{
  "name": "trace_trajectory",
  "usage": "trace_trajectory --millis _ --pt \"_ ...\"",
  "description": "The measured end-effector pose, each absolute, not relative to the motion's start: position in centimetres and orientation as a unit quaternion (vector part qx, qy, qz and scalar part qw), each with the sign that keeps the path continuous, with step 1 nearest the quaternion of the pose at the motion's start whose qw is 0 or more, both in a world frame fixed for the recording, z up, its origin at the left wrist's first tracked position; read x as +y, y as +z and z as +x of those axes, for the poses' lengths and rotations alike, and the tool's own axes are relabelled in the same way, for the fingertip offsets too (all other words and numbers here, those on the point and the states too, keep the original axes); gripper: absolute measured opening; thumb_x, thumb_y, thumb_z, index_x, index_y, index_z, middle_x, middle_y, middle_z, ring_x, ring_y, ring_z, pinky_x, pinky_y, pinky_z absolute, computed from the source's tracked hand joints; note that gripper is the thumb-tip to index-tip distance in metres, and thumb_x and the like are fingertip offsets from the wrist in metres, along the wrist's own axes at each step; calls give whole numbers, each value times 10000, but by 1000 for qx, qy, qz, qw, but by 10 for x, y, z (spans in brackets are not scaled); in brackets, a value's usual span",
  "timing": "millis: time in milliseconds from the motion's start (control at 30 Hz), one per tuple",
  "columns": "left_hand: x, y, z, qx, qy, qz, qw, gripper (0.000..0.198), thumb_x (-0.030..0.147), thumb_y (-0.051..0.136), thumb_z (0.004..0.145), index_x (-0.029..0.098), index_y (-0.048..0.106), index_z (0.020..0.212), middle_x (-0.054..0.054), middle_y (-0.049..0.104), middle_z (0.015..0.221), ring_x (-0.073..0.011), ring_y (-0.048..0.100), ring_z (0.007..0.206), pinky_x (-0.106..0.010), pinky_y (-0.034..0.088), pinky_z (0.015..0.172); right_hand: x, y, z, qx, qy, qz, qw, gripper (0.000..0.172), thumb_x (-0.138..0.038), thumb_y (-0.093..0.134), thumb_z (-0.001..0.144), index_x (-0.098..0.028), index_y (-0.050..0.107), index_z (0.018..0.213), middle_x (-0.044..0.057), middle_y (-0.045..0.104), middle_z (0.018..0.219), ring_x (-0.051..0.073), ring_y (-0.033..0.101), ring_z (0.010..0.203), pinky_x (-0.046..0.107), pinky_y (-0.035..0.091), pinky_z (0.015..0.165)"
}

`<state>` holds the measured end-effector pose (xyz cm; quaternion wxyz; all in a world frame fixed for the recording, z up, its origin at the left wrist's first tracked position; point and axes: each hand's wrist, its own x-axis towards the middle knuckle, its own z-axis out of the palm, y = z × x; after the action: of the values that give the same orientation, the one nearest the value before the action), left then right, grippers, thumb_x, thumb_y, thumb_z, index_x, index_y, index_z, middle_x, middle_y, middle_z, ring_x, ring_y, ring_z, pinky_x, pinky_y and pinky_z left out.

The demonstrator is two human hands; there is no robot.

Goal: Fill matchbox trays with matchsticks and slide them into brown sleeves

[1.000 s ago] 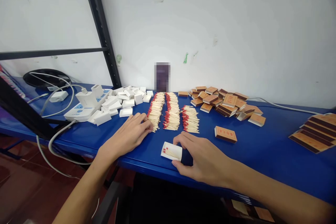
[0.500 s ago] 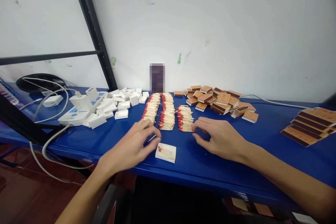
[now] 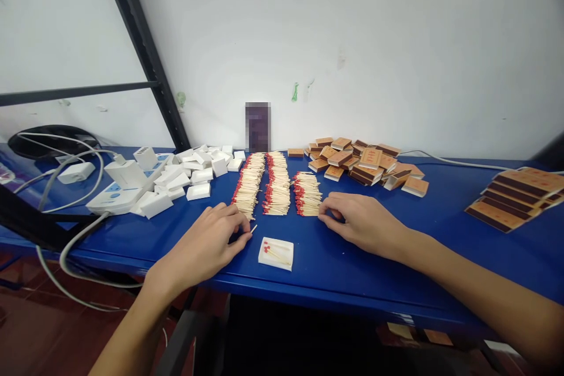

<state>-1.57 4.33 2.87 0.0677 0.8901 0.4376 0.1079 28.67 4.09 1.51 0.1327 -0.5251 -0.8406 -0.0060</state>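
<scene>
Three rows of red-tipped matchsticks (image 3: 277, 183) lie on the blue table (image 3: 423, 235). In front of them sits a small white tray (image 3: 276, 253) with a few matches in it. My left hand (image 3: 205, 247) rests left of the tray, its fingertips pinched on a single matchstick (image 3: 253, 228). My right hand (image 3: 363, 222) lies right of the rows, with its fingers curled together at the near end of the right-hand row (image 3: 307, 194). What they grip is hidden.
A heap of white inner trays (image 3: 198, 173) lies at the back left beside a power strip (image 3: 117, 191) with chargers and cables. Brown matchbox sleeves (image 3: 365, 161) are heaped at the back right, with stacked ones (image 3: 515, 197) far right. A black metal frame (image 3: 141, 53) leans at the left.
My right hand has left the white tray and moved up to the right row of matches. My left hand came off the left row and now pinches one match near the tray.
</scene>
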Motion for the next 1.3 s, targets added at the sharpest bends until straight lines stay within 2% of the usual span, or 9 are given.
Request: trace_trajectory --millis 267,500,733,900,1100,1300 --pt "35 35 -24 459 80 884 35 100 217 551 861 220 604 777 -18 624 823 -219 582 812 -340 408 726 39 16 285 -846 9 -515 135 133 -244 536 902 -222 661 861 14 626 768 166 561 671 289 381 638" --pt "35 38 -21 402 125 904 76 102 239 495 931 222 575 870 7 599 853 -174 566 795 -303 416 744 38 16 283 -849 1 -512 131 187 -257 499 940 -216 675 893 21 620 778 169 554 674 296 374 646" --pt "28 35 0 323 153 927 109 169 279 460 988 227 617 958 -6 627 849 -166 594 790 -295 451 796 40 13 283 -839 -9 -527 137 201 -262 503 936 -218 696 901 19 619 744 160 532 623 290 353 599" --pt "35 33 -15 363 164 911 109 216 361 467 997 256 621 1105 -7 643 907 -171 615 826 -291 467 783 40 13 283 -839 0 -526 140 210 -260 495 940 -213 694 891 22 617 745 159 529 625 291 361 606" --pt "41 34 -52 428 114 892 94 212 396 486 972 247 634 996 -22 617 987 -192 604 874 -303 460 764 36 16 281 -844 58 -517 133 114 -208 522 896 -217 602 816 5 592 765 159 535 668 279 363 611" --pt "43 29 -49 421 100 896 102 245 334 388 1011 227 599 945 -37 587 1011 -199 582 916 -326 454 814 31 12 280 -863 32 -491 116 192 -256 400 990 -224 540 862 17 612 838 176 529 702 318 360 681"
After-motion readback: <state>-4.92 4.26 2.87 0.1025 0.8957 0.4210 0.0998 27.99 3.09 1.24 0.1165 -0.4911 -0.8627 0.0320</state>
